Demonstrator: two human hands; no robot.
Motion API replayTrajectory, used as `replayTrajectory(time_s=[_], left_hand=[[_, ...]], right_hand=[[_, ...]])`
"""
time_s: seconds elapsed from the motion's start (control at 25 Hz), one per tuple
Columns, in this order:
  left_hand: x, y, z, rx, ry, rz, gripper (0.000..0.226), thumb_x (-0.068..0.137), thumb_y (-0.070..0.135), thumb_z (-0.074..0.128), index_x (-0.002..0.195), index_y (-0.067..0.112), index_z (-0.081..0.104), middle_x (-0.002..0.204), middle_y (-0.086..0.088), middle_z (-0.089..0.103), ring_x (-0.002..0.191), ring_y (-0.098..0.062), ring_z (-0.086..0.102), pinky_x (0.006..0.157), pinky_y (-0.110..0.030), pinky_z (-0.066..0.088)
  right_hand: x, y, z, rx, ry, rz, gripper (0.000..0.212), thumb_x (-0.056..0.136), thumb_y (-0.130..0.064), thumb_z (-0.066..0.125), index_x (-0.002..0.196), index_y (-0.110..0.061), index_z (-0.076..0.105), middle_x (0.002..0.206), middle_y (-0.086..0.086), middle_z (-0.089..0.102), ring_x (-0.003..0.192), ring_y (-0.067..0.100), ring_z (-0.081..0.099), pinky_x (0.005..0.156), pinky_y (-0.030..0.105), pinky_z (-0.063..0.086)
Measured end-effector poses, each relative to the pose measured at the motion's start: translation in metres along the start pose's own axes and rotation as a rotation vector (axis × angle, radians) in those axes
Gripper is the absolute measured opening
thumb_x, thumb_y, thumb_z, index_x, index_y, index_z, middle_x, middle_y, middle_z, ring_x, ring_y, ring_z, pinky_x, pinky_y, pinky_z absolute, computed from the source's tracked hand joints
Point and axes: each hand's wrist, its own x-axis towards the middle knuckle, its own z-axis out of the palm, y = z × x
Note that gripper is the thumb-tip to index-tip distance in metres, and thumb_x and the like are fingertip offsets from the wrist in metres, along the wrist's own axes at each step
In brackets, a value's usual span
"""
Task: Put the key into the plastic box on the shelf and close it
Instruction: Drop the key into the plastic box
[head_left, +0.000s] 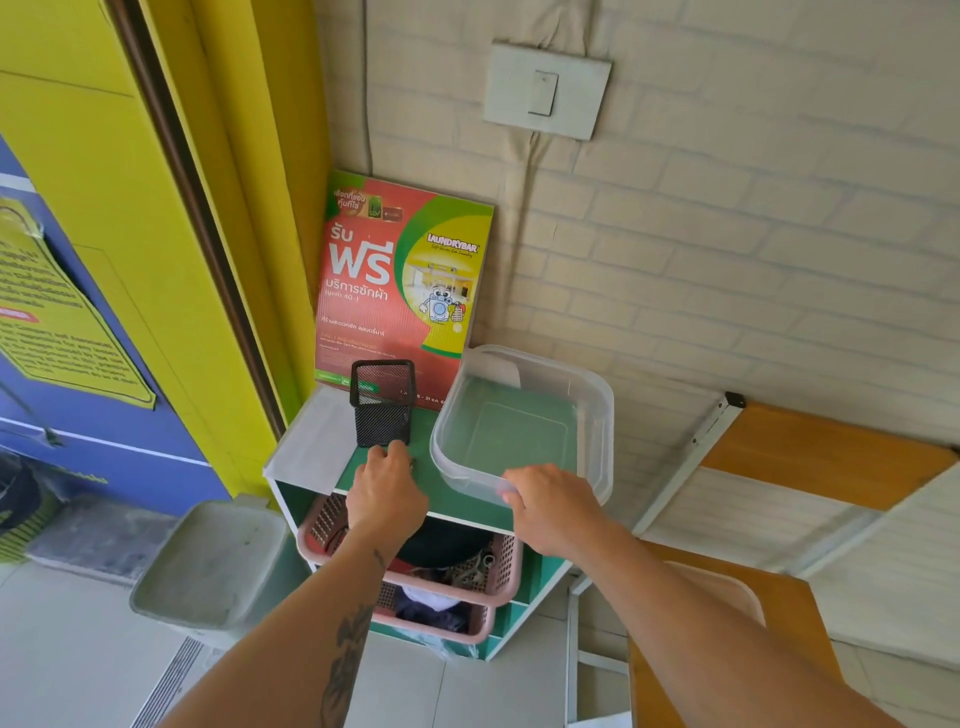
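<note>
A clear square plastic box (524, 426) stands on the right of the green top of a small shelf (306, 441). Its translucent lid seems to lie on it. My right hand (556, 509) grips the box's near rim with fingers curled over the edge. My left hand (387, 488) rests on the shelf top left of the box, fingers bent down, just in front of a black mesh pen holder (382, 402). A small dark bit shows at its fingertips. I cannot tell whether that is the key.
A red and green laundry poster (400, 280) leans against the brick wall behind the shelf. Pink baskets (498, 587) with clothes fill the lower shelves. A grey bin (213, 566) stands to the left, and wooden folding-table panels (821, 452) to the right.
</note>
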Motion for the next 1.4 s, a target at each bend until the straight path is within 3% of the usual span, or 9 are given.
replayTrajectory(time_s=[0.2,0.28,0.4,0.48,0.64,0.84,1.0,1.16,1.4], left_hand=[[-0.005,0.001,-0.028,-0.399,0.116,-0.032,0.024,0.083,0.005,0.050,0.101,0.015,0.062,0.099,-0.007,0.067,0.085,-0.026,0.060,0.076,-0.039,0.054],[-0.004,0.021,-0.048,-0.531,0.166,0.045,0.019,0.086,0.005,0.052,0.100,0.016,0.061,0.088,-0.003,0.067,0.077,-0.022,0.060,0.069,-0.030,0.050],[0.003,0.056,-0.066,-0.542,0.175,0.197,0.013,0.088,0.010,0.060,0.096,0.020,0.060,0.079,0.004,0.064,0.068,-0.010,0.058,0.063,-0.024,0.044],[0.015,0.069,-0.061,-0.484,0.122,0.223,0.012,0.087,0.015,0.062,0.090,0.026,0.062,0.083,0.001,0.067,0.071,-0.015,0.063,0.071,-0.028,0.051],[0.028,0.084,-0.044,-0.349,-0.076,0.204,0.026,0.081,0.010,0.058,0.072,0.034,0.062,0.098,-0.009,0.072,0.077,-0.026,0.074,0.074,-0.038,0.063],[0.036,0.100,-0.031,-0.102,-0.203,0.233,0.029,0.081,0.002,0.055,0.093,0.012,0.079,0.100,-0.011,0.071,0.095,-0.031,0.068,0.086,-0.037,0.059],[0.045,0.101,-0.020,-0.032,-0.286,0.237,0.032,0.085,0.005,0.048,0.093,0.006,0.079,0.093,-0.008,0.076,0.090,-0.026,0.068,0.080,-0.031,0.055],[0.049,0.105,-0.022,-0.005,-0.343,0.291,0.034,0.089,0.006,0.044,0.102,0.003,0.076,0.106,-0.013,0.074,0.089,-0.025,0.062,0.077,-0.031,0.051],[0.044,0.104,-0.038,-0.052,-0.317,0.309,0.044,0.084,0.002,0.041,0.115,0.012,0.072,0.124,-0.008,0.067,0.117,-0.030,0.060,0.105,-0.041,0.048]], right_hand=[[0.004,0.002,0.003,0.014,-0.019,-0.024,0.012,0.096,-0.018,0.053,0.089,-0.014,0.061,0.080,0.005,0.065,0.072,0.026,0.064,0.069,0.045,0.058],[0.005,0.001,0.001,0.010,-0.044,-0.011,0.010,0.094,-0.014,0.053,0.086,-0.016,0.060,0.081,0.004,0.064,0.073,0.024,0.063,0.070,0.044,0.057],[0.004,-0.001,-0.003,0.025,-0.077,-0.013,0.031,0.086,-0.005,0.052,0.063,-0.022,0.040,0.064,0.001,0.046,0.061,0.024,0.050,0.056,0.034,0.044],[0.003,-0.001,-0.008,0.054,-0.078,-0.021,0.040,0.085,-0.002,0.051,0.057,-0.023,0.031,0.058,0.000,0.036,0.058,0.026,0.043,0.053,0.032,0.035],[0.002,-0.001,-0.010,0.079,-0.074,-0.009,0.044,0.089,-0.005,0.054,0.057,-0.024,0.030,0.060,0.001,0.040,0.061,0.028,0.047,0.050,0.030,0.033],[0.001,-0.001,-0.008,0.084,-0.061,-0.007,0.041,0.090,-0.006,0.052,0.058,-0.020,0.030,0.060,0.004,0.038,0.058,0.027,0.044,0.056,0.033,0.036],[0.002,0.000,-0.009,0.093,-0.056,-0.008,0.043,0.092,-0.006,0.052,0.058,-0.022,0.030,0.060,0.003,0.038,0.055,0.024,0.041,0.054,0.032,0.036],[0.002,0.000,-0.008,0.095,-0.071,0.000,0.042,0.092,-0.006,0.054,0.059,-0.022,0.033,0.059,0.003,0.042,0.052,0.020,0.042,0.050,0.029,0.033],[0.004,-0.001,-0.010,0.101,-0.076,0.025,0.039,0.094,-0.010,0.052,0.060,-0.020,0.037,0.062,0.004,0.047,0.057,0.023,0.050,0.054,0.030,0.040]])
